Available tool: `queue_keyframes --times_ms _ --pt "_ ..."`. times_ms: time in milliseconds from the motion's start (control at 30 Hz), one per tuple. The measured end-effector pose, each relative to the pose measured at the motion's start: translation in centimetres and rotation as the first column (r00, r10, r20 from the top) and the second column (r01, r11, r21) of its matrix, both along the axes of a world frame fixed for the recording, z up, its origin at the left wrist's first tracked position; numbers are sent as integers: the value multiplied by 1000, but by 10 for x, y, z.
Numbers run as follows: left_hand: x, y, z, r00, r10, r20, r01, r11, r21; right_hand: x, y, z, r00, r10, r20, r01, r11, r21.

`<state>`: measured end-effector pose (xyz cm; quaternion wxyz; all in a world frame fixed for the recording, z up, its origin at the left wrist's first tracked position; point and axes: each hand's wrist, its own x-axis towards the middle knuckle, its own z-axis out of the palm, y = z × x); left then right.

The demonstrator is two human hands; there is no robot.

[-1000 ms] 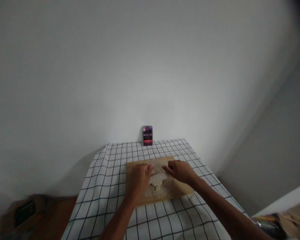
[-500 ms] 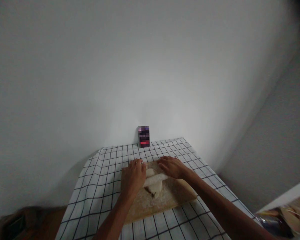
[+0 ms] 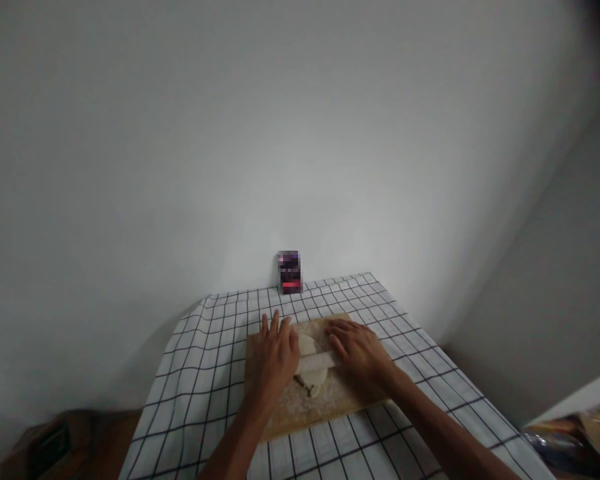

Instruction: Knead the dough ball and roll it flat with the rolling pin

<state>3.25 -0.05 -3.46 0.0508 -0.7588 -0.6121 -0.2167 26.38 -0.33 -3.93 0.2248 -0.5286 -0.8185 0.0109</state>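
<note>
A pale, floury rolling pin [image 3: 316, 363] lies across a flattened piece of dough [image 3: 313, 380] on a wooden board [image 3: 300, 417]. My left hand [image 3: 279, 353] rests on the pin's left end, its fingers stretched forward and spread. Over the right end lies my right hand [image 3: 361, 348], palm down, with fingers extended and not wrapped round the pin. Both ends of the pin are hidden under my hands. Dough shows in front of the pin and behind it, with a ragged near edge.
A checked white cloth [image 3: 200, 373] covers the table under the board. At the back, a small dark box-shaped item [image 3: 291, 272], blurred out, stands against the white wall [image 3: 300, 133]. A brown box-like object [image 3: 47, 443] is low on the left, and a shiny bag [image 3: 560, 443] at lower right.
My left hand's fingers have straightened and spread from a more curled pose. My right hand and the pin have come slightly nearer to me over the dough. The view shifted a little.
</note>
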Motion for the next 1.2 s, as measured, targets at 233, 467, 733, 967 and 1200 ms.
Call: queue_keyframes --times_ms 233,467,733,967,1200 --pt "-4 -4 -13 996 -82 39 82 997 10 -8 -22 3 996 -88 8 88 996 20" --pt "-4 -27 -19 996 -85 -2 85 996 16 -13 -48 -10 990 -131 -60 135 988 73" --pt "-3 -56 -24 996 -87 20 86 995 51 -18 -74 -29 970 -221 -102 232 967 108" --pt "-1 -75 -27 995 -90 40 89 995 40 -17 -83 -37 964 -237 -125 250 963 105" --pt "-4 -76 -34 996 -81 45 78 996 50 -16 -83 -40 962 -236 -137 258 952 167"
